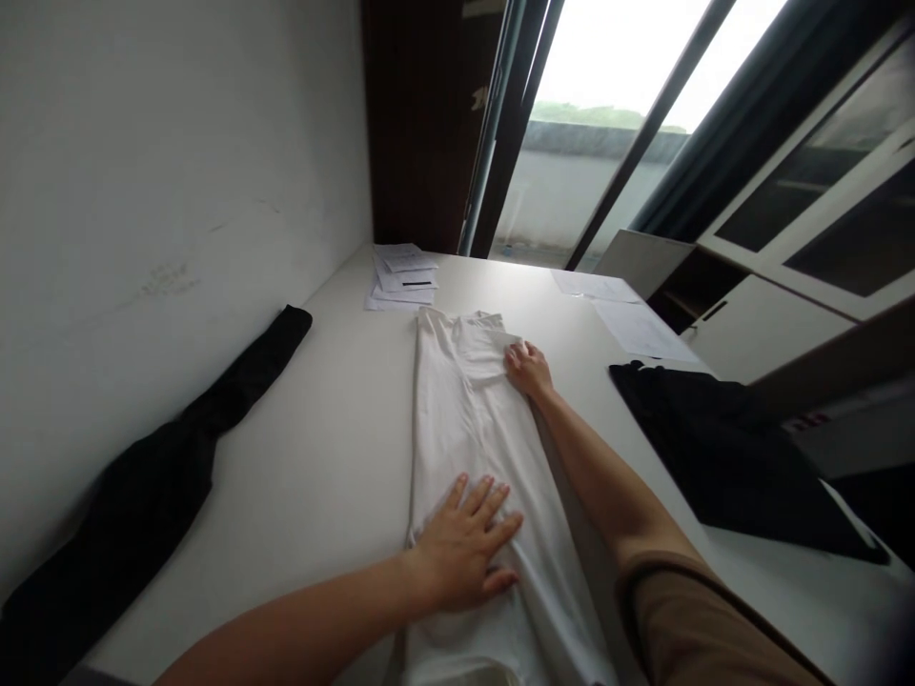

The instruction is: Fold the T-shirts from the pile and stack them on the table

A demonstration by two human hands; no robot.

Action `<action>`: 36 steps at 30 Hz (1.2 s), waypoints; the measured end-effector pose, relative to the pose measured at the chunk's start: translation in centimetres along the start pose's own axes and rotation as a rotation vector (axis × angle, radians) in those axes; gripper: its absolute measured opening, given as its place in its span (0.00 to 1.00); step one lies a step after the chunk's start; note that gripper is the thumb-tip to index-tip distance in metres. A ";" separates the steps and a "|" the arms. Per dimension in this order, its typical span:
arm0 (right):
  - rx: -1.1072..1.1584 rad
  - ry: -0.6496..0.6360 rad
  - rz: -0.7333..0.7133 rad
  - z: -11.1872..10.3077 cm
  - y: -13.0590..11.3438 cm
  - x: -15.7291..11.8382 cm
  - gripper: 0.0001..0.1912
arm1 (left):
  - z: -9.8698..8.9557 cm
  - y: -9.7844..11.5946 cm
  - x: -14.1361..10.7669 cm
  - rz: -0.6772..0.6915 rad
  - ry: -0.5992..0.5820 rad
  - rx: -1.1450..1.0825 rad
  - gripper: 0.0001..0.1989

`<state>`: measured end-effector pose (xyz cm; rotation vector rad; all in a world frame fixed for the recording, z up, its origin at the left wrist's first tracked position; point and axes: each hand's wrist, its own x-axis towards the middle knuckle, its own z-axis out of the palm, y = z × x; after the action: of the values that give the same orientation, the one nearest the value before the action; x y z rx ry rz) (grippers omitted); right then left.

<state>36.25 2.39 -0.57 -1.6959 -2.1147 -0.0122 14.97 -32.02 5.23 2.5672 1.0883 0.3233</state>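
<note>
White trousers [457, 438] lie lengthwise on the white table [329, 419], the waist end away from me and the lower part running toward me. My left hand [468, 548] rests flat on the fabric around the middle, its fingers spread. Farther up, my right hand [529, 369] is at the right edge near the waist, its fingers bent over a raised bit of the cloth and closed on it. Wrinkles run through the fabric between the two hands.
A black garment [143, 486] lies along the wall on the left. Dark folded clothing [729, 448] sits on the right side. Papers [404, 276] are stacked at the far edge, with more sheets [629, 314] at the far right. White cabinets [772, 319] stand beyond.
</note>
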 end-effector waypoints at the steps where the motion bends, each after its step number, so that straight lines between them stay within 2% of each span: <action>1: 0.015 0.029 0.079 -0.1 0.2 -0.1 0.27 | 0.2 0.0 0.0 0.001 0.002 0.009 0.35; 5: 0.016 0.042 0.243 -0.8 -0.5 -0.6 0.31 | 0.7 -0.4 0.2 0.010 -0.007 0.047 0.34; 8: -0.042 0.023 0.293 -1.3 -1.3 -1.5 0.29 | 0.8 -0.5 0.7 -0.010 0.001 0.066 0.33; 12: 0.012 -0.012 0.289 -2.0 -1.7 -1.8 0.19 | 0.8 0.1 1.7 -0.061 -0.001 0.080 0.31; 16: 0.127 0.019 0.260 -2.8 -1.7 -1.5 0.13 | 0.9 1.1 2.3 -0.100 -0.003 0.100 0.30; 19: 0.131 0.019 0.253 -3.0 -1.8 -1.8 0.12 | 1.0 1.4 2.4 -0.115 -0.003 0.106 0.30; 22: 0.057 0.059 0.290 -2.9 -2.2 -2.3 0.17 | 0.9 1.4 2.5 -0.122 -0.001 0.104 0.30; 24: 0.045 0.028 0.302 -2.8 -2.5 -2.6 0.19 | 0.9 1.3 2.5 -0.120 -0.002 0.103 0.30; 27: 0.105 -0.026 0.259 -2.7 -3.0 -2.5 0.18 | 0.9 1.4 2.5 -0.128 -0.004 0.105 0.30; 30: 0.139 0.013 0.194 -3.0 -3.2 -2.3 0.20 | 1.0 2.6 1.8 -0.133 -0.014 0.101 0.30; 34: 0.119 0.048 -0.002 -3.5 -3.7 -2.1 0.20 | 1.2 5.3 0.4 0.029 -0.067 0.080 0.33; 36: 0.134 0.012 -0.112 -3.4 -4.4 -2.0 0.21 | 1.0 6.5 0.0 0.097 -0.089 0.064 0.33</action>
<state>33.56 -1.48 2.96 -1.4960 -2.1487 0.0841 19.54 -36.44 6.80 2.6690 0.9600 0.1987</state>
